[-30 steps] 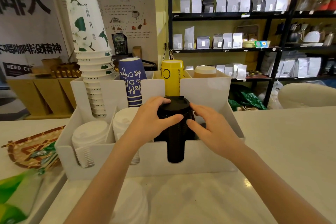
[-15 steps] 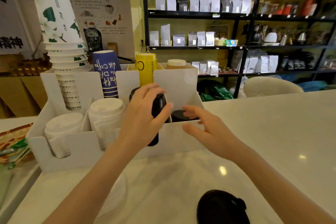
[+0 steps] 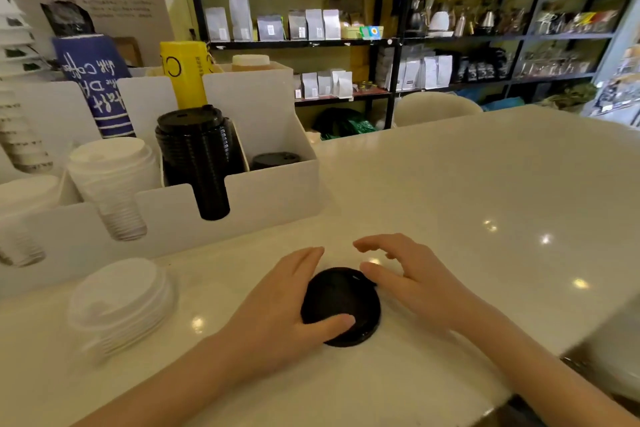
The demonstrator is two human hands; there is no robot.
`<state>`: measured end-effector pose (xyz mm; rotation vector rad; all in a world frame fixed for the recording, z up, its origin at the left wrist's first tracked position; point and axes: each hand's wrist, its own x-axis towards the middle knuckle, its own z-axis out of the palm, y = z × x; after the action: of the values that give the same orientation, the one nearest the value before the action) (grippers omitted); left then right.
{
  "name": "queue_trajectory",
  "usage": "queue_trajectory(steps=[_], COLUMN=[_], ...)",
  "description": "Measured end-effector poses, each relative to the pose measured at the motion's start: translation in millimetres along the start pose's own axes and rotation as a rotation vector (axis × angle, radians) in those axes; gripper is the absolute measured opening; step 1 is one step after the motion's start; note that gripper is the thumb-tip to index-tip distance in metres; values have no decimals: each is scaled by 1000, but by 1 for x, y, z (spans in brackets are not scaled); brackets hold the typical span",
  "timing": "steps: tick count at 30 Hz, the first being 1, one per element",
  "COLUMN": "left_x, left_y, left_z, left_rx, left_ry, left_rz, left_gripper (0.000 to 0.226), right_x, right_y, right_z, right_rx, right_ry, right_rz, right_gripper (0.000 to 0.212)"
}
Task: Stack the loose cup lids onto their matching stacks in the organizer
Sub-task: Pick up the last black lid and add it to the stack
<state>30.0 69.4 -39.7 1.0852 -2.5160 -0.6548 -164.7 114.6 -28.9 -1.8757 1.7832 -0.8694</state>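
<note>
In the head view, both hands are closing on a loose round black plastic cup lid (image 3: pixel 341 307) that is lying flat on the pale glossy desk (image 3: pixel 485 201), near its front edge and well apart from the white plastic organizer (image 3: pixel 270 191) standing at the back left. The left hand (image 3: pixel 277 308) is cupping the lid's left side, thumb lying across its front rim and fingers curling round the far edge, so its grip is touching the lid but not yet lifting it, as far as can be told; the right hand (image 3: pixel 405 274) is hovering just beside the lid's right edge with fingers spread wide and holding nothing. In the organizer, a tall stack of black plastic lids (image 3: pixel 197 149) is sitting in one front slot, and in the slot to its right a low black lid stack (image 3: pixel 275 159) is showing just above the wall. Further left, a stack of white plastic lids (image 3: pixel 110 177) is filling another slot. A loose pile of white plastic lids (image 3: pixel 119 302) is resting on the desk in front of the organizer, blurred. Judging from this, the work is partly done: the black lid under the hands and the white pile are waiting to be stacked, and which black stack matches this lid cannot be told
</note>
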Motion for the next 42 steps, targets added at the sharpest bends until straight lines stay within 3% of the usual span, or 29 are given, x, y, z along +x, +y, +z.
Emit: queue_trajectory(steps=[6,11,22,33,37,42], left_x=[-6,-8,-4,12,19,27], left_y=[-1,0,2,-2,-11,-22], left_z=[9,9,-4,-82,-112,-141], left_rx=[33,-11,-261,-206,-214,-207], left_ry=[-3,20,159,523,672,778], left_rz=[55,80,4,94,96,64], left_gripper=[102,95,95,77,71,66], right_x=[-22,-24,-13,63,95,135], right_y=[3,0,-7,-74,-101,-126], right_z=[11,11,9,-16,-20,-12], right_rx=[113,105,198,139,158,210], right_ry=[18,6,51,101,126,166], right_rz=[73,30,4,-269,-378,-422], right_gripper=[37,20,21,42,29,35])
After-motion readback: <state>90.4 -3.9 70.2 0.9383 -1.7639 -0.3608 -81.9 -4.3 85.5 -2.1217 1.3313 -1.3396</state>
